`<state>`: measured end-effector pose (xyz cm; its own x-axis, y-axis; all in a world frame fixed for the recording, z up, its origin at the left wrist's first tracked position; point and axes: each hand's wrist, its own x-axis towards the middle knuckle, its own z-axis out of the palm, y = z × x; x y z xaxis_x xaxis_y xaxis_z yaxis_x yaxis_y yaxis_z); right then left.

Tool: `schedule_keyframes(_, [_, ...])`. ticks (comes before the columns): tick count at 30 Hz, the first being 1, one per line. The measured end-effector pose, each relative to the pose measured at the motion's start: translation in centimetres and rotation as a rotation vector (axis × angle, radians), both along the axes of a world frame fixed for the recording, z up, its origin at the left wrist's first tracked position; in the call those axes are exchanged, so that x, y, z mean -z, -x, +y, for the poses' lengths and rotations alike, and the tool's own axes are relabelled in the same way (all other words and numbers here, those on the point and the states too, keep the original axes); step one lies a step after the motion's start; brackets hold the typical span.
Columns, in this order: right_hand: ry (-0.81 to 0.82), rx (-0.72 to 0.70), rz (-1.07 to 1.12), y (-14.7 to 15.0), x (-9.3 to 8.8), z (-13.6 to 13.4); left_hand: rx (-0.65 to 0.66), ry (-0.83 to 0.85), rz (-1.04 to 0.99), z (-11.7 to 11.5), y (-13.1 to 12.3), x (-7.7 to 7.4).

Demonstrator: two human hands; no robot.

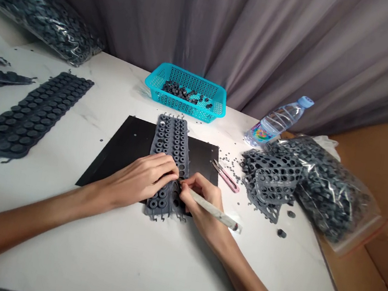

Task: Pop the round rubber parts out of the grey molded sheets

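Observation:
A dark grey moulded rubber sheet [171, 135] with rows of round plugs lies lengthwise before me on a black mat [116, 153]. Several round holes in its right-hand rows have no plug. My left hand [151, 173] rests across the sheet, its fingertips closed in a pinch on the rubber near the middle. Close against it, my right hand [204, 198] grips a slim, pale-handled craft knife [218, 213]. The knife's front end points at the sheet between my fingertips, where the hands hide it. Pink thread snips [226, 177] lie on the mat's right edge.
A turquoise basket [185, 107] holding loose rubber plugs stands behind the sheet. Another plug sheet [34, 116] lies left. To the right are a water bottle [276, 121], holed rubber scraps [273, 177] and a bag of plugs [331, 200]. A bigger bag [52, 17] sits back left.

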<state>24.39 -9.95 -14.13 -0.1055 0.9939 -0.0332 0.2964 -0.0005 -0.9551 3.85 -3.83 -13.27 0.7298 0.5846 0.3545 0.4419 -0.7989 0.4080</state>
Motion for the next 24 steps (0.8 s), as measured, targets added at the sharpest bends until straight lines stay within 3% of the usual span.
schedule_keyframes(4, [0.036, 0.006, 0.216, -1.0, -0.8, 0.5, 0.053, 0.185, 0.032, 0.5, 0.4, -0.7])
schedule_keyframes(7, [0.000, 0.029, 0.254, -2.2, -1.6, 0.8, 0.088, 0.249, 0.024, 0.9, 0.9, -1.0])
schedule_keyframes(15, [-0.001, -0.157, -0.038, -3.0, -2.4, 0.4, 0.086, 0.230, 0.010, 0.8, 1.1, -0.8])
schedule_keyframes(24, [0.118, -0.014, 0.213, -1.2, -1.0, 0.3, 0.071, 0.228, 0.014, 0.9, 0.9, -0.5])
